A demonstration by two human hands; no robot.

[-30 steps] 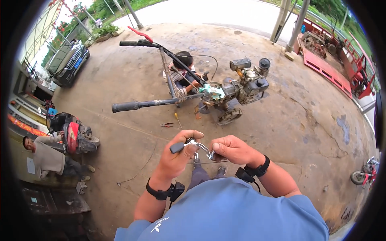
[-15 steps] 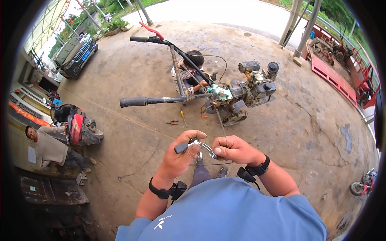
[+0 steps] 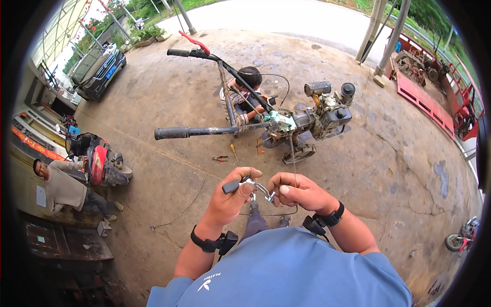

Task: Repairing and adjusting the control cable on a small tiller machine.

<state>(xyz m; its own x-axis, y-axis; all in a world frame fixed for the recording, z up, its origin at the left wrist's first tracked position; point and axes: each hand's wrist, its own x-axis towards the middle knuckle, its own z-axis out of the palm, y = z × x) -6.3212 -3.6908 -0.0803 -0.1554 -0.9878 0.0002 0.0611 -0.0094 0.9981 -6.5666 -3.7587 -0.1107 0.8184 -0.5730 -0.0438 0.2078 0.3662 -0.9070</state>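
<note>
My left hand is closed around a curved silver metal lever with a black end piece sticking out on its left side. Close to the lever's right tip, the fingers of my right hand are curled with the thumb raised against them. Whatever small part they pinch is too small to tell. A thin dark cable comes down from the walking tractor, passes by my right hand and loops below both hands.
A person crouches behind the tractor's handlebars. On the concrete floor lie pliers and a yellow-handled screwdriver. At left are a red motorcycle, a person beside it, and a dark car. A red trailer stands far right.
My right hand has shifted slightly right, its thumb drawn back from the lever's tip, which now shows. The cable beside it has swung right. My left hand has stayed almost still.
</note>
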